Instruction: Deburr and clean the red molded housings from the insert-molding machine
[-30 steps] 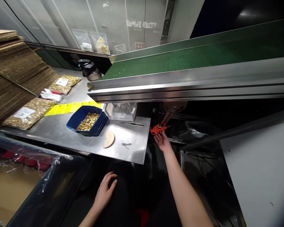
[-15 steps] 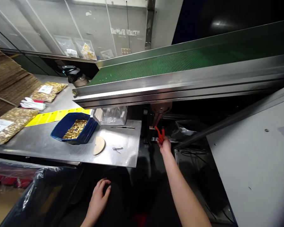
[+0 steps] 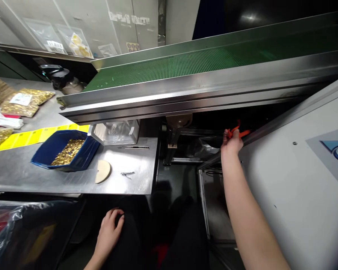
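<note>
My right hand (image 3: 231,141) is stretched out under the conveyor, close to the white machine panel. It is closed on a red-handled hand tool (image 3: 243,133) that looks like pliers; its splayed handles stick out past my fingers and the rest is hidden. My left hand (image 3: 110,227) rests on my left thigh, fingers loosely curved and thumb apart, with nothing in it. On the metal table (image 3: 142,183) lie a half-round beige disc (image 3: 103,171), a small metal clipper-like tool (image 3: 127,174) and a thin pen-like tool (image 3: 133,147).
A green-belted conveyor (image 3: 169,71) slants overhead. A blue bin (image 3: 42,159) with small gold pieces stands near a clear plastic box (image 3: 118,133), yellow labels (image 3: 36,135) and bags of gold pieces (image 3: 26,101). Under the conveyor hangs a plastic bag (image 3: 202,147). A white panel (image 3: 293,180) borders the right.
My right hand has moved right and slightly up with the red-handled tool, toward the white panel. The view has turned right. My left hand stays on my thigh.
</note>
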Tool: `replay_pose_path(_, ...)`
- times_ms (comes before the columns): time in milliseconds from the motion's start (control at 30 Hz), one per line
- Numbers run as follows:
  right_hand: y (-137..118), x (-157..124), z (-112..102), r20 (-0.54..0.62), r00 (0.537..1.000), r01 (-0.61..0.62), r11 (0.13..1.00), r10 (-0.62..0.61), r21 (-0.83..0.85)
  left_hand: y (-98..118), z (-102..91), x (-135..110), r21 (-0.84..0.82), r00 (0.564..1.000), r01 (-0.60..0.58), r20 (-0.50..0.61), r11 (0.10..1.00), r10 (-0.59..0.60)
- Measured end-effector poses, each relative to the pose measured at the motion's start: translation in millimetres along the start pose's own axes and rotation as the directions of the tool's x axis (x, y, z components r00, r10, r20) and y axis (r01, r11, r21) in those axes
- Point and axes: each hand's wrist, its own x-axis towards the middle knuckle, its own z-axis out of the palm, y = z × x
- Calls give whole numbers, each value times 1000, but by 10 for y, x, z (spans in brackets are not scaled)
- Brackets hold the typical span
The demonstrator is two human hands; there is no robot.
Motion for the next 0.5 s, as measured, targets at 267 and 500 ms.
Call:
replay_pose_path(267,-231,461,268,-73,905,418,908,-419,-27,-73,-10,-4,15,1000,-1,-2,1000,1)
replay_pose_path(500,-377,452,511,-239,733,646,761,-637,-49,-78,-54,-20,43,1000,16,0,999,-16)
